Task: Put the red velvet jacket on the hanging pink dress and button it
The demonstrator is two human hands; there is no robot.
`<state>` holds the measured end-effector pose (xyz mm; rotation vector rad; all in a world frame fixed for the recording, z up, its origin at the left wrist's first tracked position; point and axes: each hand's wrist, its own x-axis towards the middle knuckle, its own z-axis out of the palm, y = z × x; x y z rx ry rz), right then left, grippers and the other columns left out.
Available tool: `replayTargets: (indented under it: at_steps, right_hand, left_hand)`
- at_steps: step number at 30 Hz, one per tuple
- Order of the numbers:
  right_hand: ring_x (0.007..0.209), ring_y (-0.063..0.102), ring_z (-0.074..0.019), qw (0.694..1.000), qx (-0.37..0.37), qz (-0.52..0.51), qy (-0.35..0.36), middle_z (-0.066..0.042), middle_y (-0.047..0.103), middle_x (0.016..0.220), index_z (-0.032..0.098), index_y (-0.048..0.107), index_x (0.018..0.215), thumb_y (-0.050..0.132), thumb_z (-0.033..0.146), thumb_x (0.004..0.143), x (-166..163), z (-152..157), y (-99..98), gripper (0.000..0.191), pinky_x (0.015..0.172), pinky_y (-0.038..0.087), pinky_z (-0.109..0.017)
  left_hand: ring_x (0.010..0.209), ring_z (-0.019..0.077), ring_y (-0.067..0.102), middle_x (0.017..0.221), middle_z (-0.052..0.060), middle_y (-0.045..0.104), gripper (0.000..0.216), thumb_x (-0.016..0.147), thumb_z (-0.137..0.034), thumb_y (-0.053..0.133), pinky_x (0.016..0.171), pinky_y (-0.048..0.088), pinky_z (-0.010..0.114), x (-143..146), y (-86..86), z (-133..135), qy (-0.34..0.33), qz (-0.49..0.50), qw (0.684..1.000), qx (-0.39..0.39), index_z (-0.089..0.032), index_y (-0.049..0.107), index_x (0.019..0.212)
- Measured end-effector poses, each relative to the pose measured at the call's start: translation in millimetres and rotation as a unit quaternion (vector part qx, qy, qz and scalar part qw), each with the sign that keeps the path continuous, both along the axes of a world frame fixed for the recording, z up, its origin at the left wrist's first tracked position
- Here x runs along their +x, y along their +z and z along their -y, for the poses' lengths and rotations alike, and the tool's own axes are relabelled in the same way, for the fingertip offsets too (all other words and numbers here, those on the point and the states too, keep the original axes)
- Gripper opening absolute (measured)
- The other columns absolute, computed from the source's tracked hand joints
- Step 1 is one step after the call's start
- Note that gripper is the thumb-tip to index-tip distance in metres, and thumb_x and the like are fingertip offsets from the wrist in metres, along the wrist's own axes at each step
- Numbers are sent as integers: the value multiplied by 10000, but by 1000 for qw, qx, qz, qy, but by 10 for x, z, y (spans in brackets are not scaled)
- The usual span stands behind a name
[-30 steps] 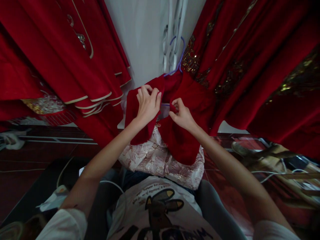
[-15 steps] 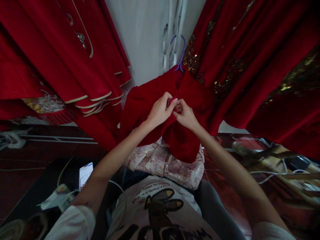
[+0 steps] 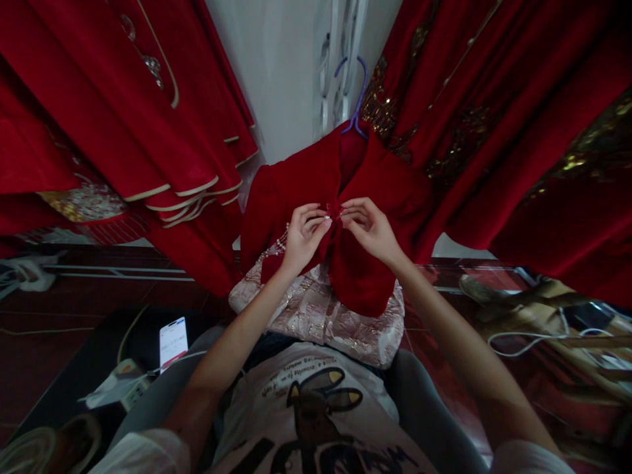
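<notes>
A red velvet jacket (image 3: 296,191) hangs in front of me on a purple hanger (image 3: 356,99). My left hand (image 3: 303,237) and my right hand (image 3: 370,227) meet at the middle of its front. Both pinch the two front edges together at a small fastening (image 3: 336,214) between my fingertips. Beads show at the jacket's lower left edge by my left wrist. A pale pink and gold brocade cloth (image 3: 326,316) lies under the jacket over my lap.
Red embroidered garments (image 3: 148,118) hang at the left and more red garments (image 3: 494,131) at the right, close on both sides. A white wall (image 3: 281,72) is behind. A lit phone (image 3: 172,341) lies low left. White cables (image 3: 523,337) trail at the right.
My left hand came off the left panel and joined my right hand at the front. Both then dropped a little lower. The jacket front has been drawn closed.
</notes>
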<state>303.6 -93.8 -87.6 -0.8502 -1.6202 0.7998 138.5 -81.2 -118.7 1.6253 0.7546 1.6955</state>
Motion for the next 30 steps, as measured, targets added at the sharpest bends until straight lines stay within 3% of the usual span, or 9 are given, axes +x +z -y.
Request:
replayTargets:
  at_steps: [6, 12, 22, 26, 30]
  right_hand:
    - [987, 666, -193, 998, -12, -60, -21, -40, 660, 1062, 277, 599, 1062, 671, 451, 843, -45, 23, -113, 289, 858, 605, -381]
    - [922, 687, -167, 994, 21, -97, -50, -20, 684, 996, 270, 627, 1017, 682, 399, 853, -74, 40, -126, 216, 819, 623, -338]
    - [927, 719, -160, 983, 72, -90, -144, -31, 743, 1027, 221, 707, 1046, 670, 374, 863, -189, 94, -103, 242, 851, 612, -316]
    - [993, 717, -174, 984, 71, -98, -128, -34, 737, 1114, 227, 715, 1102, 705, 347, 838, -215, 158, -79, 290, 925, 596, -347]
    - [965, 724, -173, 982, 91, -102, -132, -31, 755, 1042, 219, 728, 1051, 738, 317, 811, -194, 143, -45, 260, 903, 602, -343]
  left_hand:
    - [949, 155, 694, 979, 54, 694, 153, 882, -344, 657, 871, 577, 320, 32, 34, 47, 40, -10, 999, -9, -237, 577, 955]
    - [894, 152, 709, 968, 43, 732, 104, 899, -299, 633, 809, 584, 295, 2, 193, 101, 125, -142, 979, 69, -232, 629, 978]
    - [843, 124, 713, 958, 33, 749, 107, 884, -271, 649, 790, 588, 247, -26, 277, 142, 113, -190, 971, 93, -192, 675, 951]
    - [860, 128, 715, 977, 36, 755, 134, 880, -262, 644, 787, 586, 245, -48, 316, 182, 115, -203, 967, 101, -186, 689, 981]
    - [869, 134, 710, 986, 37, 755, 169, 860, -278, 664, 780, 575, 246, -61, 356, 182, 118, -224, 961, 111, -180, 689, 995]
